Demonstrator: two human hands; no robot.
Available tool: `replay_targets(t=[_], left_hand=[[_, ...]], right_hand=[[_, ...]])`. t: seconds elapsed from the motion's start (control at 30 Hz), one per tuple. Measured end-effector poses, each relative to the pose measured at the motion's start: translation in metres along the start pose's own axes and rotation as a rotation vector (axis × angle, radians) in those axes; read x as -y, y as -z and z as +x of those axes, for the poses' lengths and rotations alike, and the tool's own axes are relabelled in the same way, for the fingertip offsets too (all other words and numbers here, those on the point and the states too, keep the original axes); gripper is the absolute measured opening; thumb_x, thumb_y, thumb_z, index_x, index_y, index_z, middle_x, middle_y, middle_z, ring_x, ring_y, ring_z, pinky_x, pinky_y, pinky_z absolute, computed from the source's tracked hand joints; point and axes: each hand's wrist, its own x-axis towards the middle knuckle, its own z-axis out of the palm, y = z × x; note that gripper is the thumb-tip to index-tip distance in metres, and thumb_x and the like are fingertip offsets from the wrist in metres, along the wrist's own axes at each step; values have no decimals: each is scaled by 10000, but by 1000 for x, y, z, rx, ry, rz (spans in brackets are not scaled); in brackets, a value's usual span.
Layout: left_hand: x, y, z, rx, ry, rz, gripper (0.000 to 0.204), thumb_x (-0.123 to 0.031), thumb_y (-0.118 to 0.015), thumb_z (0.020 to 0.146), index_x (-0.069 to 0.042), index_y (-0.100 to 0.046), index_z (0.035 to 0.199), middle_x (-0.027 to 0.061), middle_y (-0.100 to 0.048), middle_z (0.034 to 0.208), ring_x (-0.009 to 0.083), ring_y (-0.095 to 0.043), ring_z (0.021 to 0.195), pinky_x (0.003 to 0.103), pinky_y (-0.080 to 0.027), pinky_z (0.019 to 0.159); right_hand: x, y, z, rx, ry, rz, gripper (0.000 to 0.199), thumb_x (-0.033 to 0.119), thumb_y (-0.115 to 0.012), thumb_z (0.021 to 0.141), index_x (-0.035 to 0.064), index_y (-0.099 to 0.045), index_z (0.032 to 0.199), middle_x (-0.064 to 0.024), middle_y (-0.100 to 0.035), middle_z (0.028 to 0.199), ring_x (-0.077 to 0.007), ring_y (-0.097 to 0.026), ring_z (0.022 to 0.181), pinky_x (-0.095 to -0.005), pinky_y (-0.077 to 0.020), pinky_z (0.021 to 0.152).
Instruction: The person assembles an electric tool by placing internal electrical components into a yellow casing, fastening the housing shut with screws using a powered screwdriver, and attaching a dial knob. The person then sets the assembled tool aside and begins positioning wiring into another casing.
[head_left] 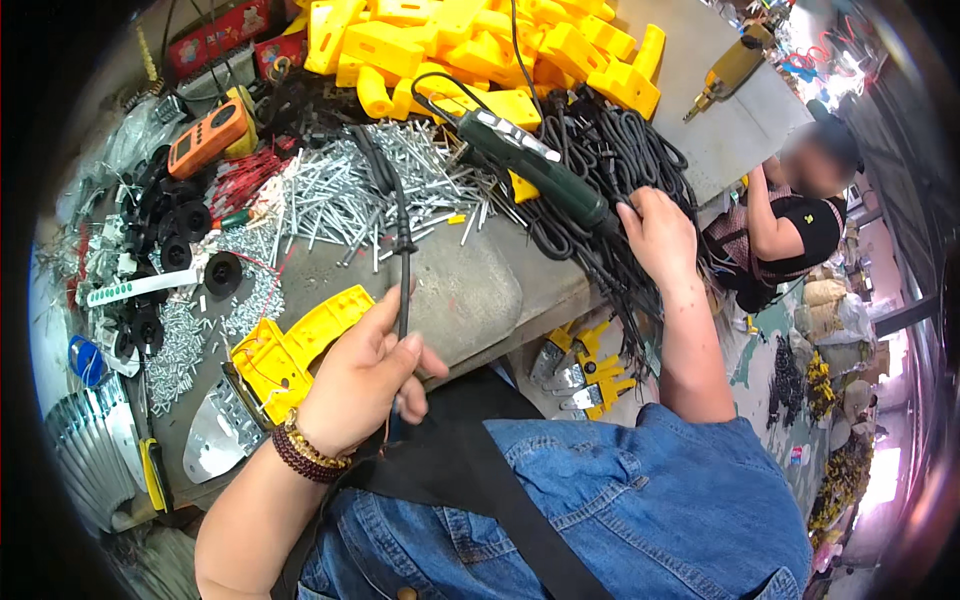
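In my left hand [365, 375] is a black power cord [404, 250] with a ribbed sleeve, its upper part running up over the screws. My right hand [660, 235] has its curled fingers at the lower end of a dark green electric screwdriver [540, 170], which slants above the cords; part of the grip is hidden. Near my left wrist lies an opened yellow plastic housing [275, 365], with a metal plate [222, 425] at its lower end. Several black cords [610, 150] are heaped behind the screwdriver.
Yellow housings [430, 45] are piled at the back. Loose screws [340, 185] cover the bench's middle. An orange meter [208, 137], black round parts [190, 220] and a yellow-handled knife [153, 475] lie left. Another screwdriver [730, 70] rests at the far right, near another person [790, 215].
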Motion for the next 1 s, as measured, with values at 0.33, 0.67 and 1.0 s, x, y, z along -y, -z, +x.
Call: replay_targets(t=[0.33,0.67,1.0], left_hand=[[27,8,-3,-1,-370,719,491,-163,-533,1019,-10,-395,1465,71,-645,730,149,-580,555,309,-467,553],[-12,0,-55,-35,-433,1415,127,-178,-596,907,-53,-599,921,118,-637,768,316,-664,693,428,-523,599],[-22,27,-76,-12,-309,1518,191,-284,-619,905,-109,-581,838,66,-659,768,289,-697,746,394,-527,600]], right_hand=[[-5,17,95,-355,195,460,262,268,-585,1002,21,-511,1048,-194,-643,789,-364,-659,713,-442,-508,652],[209,56,-13,319,1290,477,340,338,-769,725,105,-654,944,-69,-640,963,-296,-617,981,-442,-472,931],[225,24,-24,868,1281,507,198,290,-697,824,103,-633,831,-67,-696,808,-261,-699,832,-392,-537,700]])
